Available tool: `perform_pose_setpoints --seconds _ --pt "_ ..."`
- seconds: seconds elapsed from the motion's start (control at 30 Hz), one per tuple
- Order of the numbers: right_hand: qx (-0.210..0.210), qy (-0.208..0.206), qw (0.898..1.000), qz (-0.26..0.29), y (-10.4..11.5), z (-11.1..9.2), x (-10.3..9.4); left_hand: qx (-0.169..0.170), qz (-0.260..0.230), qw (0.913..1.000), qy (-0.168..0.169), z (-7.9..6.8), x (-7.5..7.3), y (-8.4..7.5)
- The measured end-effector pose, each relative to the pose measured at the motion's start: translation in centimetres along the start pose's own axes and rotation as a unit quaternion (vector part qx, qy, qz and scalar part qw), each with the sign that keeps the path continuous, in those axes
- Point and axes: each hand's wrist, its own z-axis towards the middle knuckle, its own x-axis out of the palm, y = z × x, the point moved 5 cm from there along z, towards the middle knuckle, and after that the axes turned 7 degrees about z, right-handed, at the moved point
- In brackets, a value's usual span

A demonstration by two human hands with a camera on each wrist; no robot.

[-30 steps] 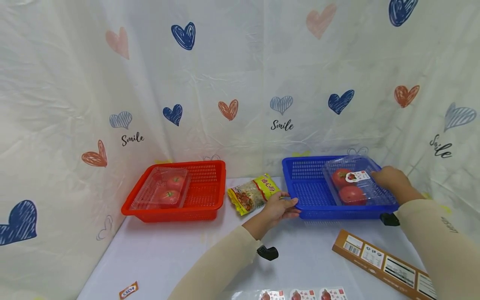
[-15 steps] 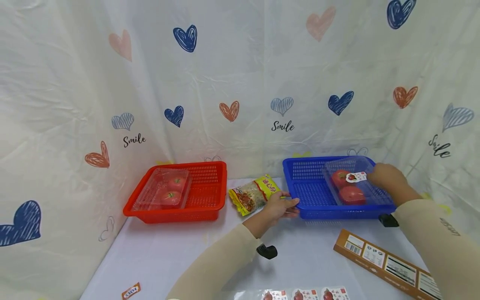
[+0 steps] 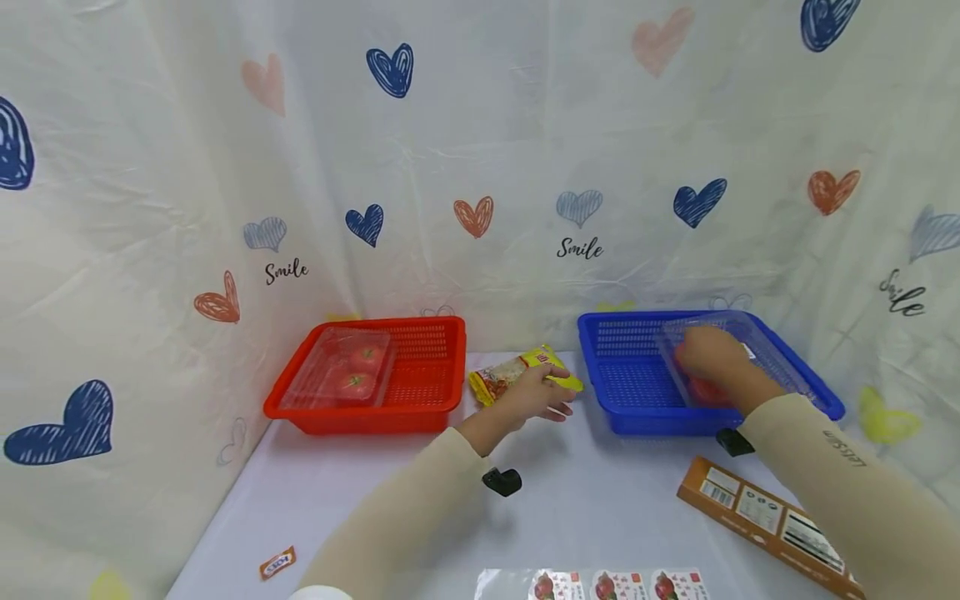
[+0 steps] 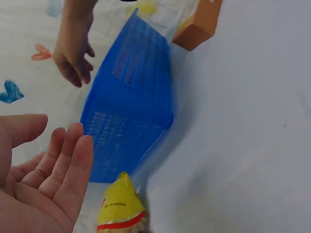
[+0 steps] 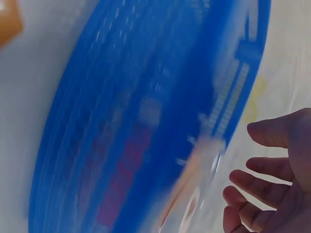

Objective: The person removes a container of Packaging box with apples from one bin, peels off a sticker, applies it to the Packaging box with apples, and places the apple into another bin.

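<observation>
In the head view my left hand [image 3: 536, 396] is off the blue basket, over the near end of a yellow food packet [image 3: 517, 372]. Its fingers are spread and relaxed in the left wrist view. My right hand [image 3: 712, 358] hovers over a clear plastic box [image 3: 776, 367] lying tilted in the blue basket [image 3: 637, 422]. In the right wrist view those fingers are apart and hold nothing. Red round fruits [image 3: 708, 393] show through the box, partly hidden by the hand. A white label [image 3: 748, 352] on its lid is mostly covered.
A red basket [image 3: 438, 417] at left holds another clear box [image 3: 311, 375] with tomatoes [image 3: 356, 385]. A brown carton [image 3: 765, 521] lies at front right. Fruit stickers [image 3: 618, 585] lie at the front edge, and a small orange wrapper [image 3: 277, 562] at front left.
My left hand has let go of the blue basket's rim and moved left. The right hand has left the label at the lid's right side and moved left over the box.
</observation>
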Motion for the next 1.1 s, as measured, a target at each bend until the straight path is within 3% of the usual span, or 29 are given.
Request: perform_pose_setpoints --seconds 0.2,0.4,0.57,0.67,0.9,1.1 --pt "-0.066 -0.002 0.997 -0.051 5.3 1.1 2.8 0.019 0.092 0.9952 0.029 -1.9 -4.2 -2.0" --pt "-0.105 0.002 0.994 -0.038 10.6 1.3 5.3 0.031 0.161 0.9864 0.016 -3.6 -9.5 -2.9" --pt "-0.108 0.014 0.994 -0.005 14.2 1.2 6.8 0.038 0.205 0.9779 -0.016 -5.1 -13.5 -3.0" --pt "-0.123 0.011 0.992 0.004 16.4 1.4 7.3 0.031 0.238 0.9693 -0.051 -6.3 -16.3 -3.0" --pt "-0.177 0.005 0.984 0.012 21.8 1.7 8.6 -0.028 0.296 0.9426 -0.151 -8.7 -23.4 -2.1" --pt "-0.172 0.007 0.985 0.021 26.4 1.8 11.0 -0.039 0.34 0.9234 -0.173 -9.9 -27.9 -1.8"
